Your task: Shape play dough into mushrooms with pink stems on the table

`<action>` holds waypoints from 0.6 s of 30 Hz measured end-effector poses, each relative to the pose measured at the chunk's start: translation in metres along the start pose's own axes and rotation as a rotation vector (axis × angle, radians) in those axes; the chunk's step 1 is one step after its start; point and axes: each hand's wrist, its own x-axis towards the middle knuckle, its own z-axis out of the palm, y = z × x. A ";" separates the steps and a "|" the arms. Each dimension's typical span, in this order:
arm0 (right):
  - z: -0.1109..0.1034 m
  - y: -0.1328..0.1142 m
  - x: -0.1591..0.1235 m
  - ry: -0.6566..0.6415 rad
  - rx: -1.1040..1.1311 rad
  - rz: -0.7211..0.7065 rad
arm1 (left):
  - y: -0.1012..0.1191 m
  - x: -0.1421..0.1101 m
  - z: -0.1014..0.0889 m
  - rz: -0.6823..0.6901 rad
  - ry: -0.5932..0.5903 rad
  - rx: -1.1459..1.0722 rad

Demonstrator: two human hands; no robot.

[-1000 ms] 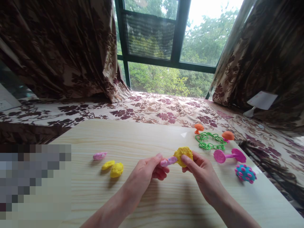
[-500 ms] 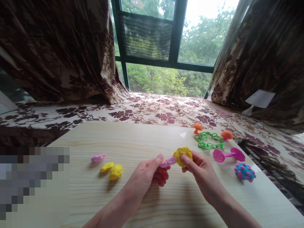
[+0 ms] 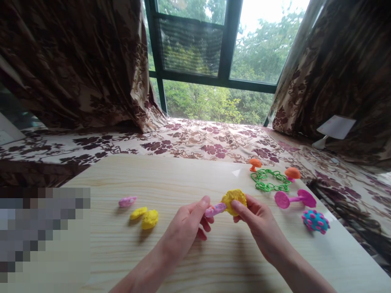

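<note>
Between thumb and fingers, my left hand (image 3: 191,217) pinches a short pink clay roll (image 3: 215,210) with coloured specks. My right hand (image 3: 255,213) is closed on a flattened, lumpy yellow clay disc (image 3: 234,202), its thumb pressed on the face. The roll's far end touches the disc's left edge, both held above the table. Whether the two are stuck together I cannot tell. Off to the left lie another pink clay piece (image 3: 127,201), a small yellow clay piece (image 3: 138,213) and a rounder yellow clay lump (image 3: 149,219).
On the wooden table (image 3: 171,175), to the right, lie a green clay chain (image 3: 265,186), a magenta dumbbell shape (image 3: 295,199) and a blue ball with pink dots (image 3: 316,221). Two orange-capped mushrooms (image 3: 292,173) stand behind. A white lamp (image 3: 336,127) is on the sill.
The fingers of my left hand below the roll have shifted and loosened a little. The pink roll and yellow disc stay almost in place, touching end to edge.
</note>
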 end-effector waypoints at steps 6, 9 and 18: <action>0.005 -0.004 -0.003 -0.072 0.073 0.036 | 0.005 -0.003 0.003 0.157 -0.020 0.120; 0.005 -0.002 -0.004 -0.079 0.109 0.097 | 0.004 -0.003 0.004 0.113 -0.044 0.121; 0.001 0.004 -0.006 -0.132 -0.065 0.074 | 0.003 -0.004 0.005 0.059 -0.097 0.090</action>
